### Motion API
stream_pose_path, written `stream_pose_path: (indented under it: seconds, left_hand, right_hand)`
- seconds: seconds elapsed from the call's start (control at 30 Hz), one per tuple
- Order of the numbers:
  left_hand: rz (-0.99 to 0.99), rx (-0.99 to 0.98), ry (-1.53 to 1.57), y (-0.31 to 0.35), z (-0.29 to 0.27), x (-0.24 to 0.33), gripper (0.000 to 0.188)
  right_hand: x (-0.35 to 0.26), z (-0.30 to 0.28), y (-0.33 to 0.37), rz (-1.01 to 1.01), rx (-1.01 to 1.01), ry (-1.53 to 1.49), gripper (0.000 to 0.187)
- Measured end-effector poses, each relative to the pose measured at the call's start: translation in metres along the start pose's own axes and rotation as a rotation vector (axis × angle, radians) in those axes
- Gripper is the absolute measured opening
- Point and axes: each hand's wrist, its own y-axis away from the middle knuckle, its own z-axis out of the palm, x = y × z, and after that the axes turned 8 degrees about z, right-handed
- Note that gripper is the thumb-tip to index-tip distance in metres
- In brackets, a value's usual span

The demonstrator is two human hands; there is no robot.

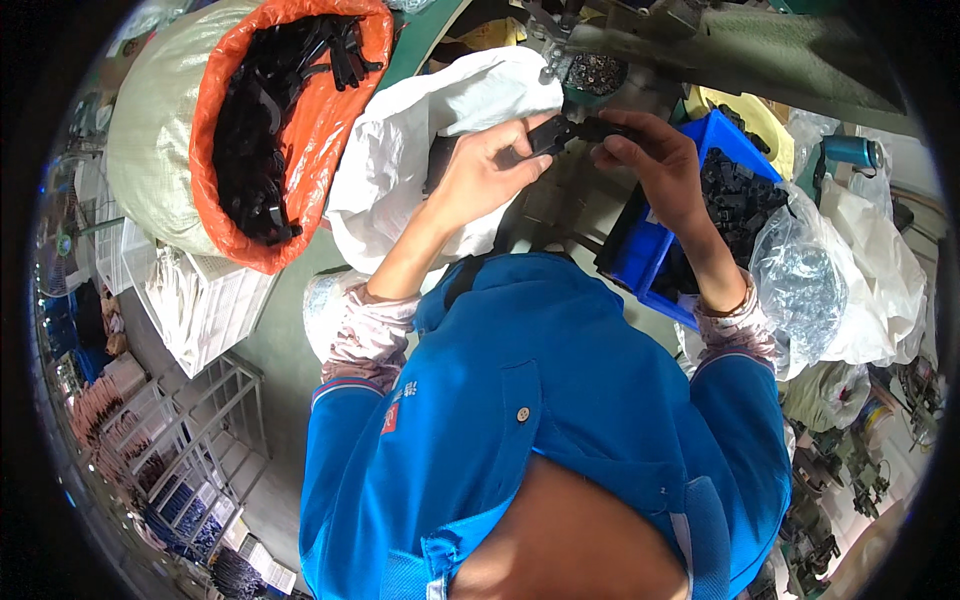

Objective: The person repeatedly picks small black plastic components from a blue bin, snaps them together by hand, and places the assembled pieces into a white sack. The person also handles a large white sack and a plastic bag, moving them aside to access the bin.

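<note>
My left hand [490, 165] pinches a small black block-like part [549, 134] between thumb and fingers. Close to its right, my right hand [655, 160] grips a narrower dark piece [598, 129] whose end meets or nearly meets the block; I cannot tell whether they are joined. Beside the right hand stands a blue bin [632, 245] holding many small black parts [735, 195]. Under and beyond my left forearm lies an open white sack [375, 150], and its contents are mostly hidden.
At the far left, a large pale sack with an orange lining [208, 165] holds long black parts. Dark machinery [740, 50] spans the top. Clear plastic bags [800, 275] lie right of the bin. A white crate [235, 300] and a metal rack [225, 400] stand lower left.
</note>
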Motion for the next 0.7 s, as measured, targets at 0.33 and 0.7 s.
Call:
stream_pose_path:
  seconds: [0.33,0.7]
  left_hand:
    - [0.110,-0.168,-0.208,-0.017,-0.018,0.005,0.017]
    - [0.386,-0.297,-0.452,-0.060,-0.060,-0.002,0.043]
  right_hand:
    - [-0.002,0.014,-0.013,-0.277,0.123,0.607,0.027]
    - [0.011,0.039,-0.042,-0.312,0.359,0.454,0.028]
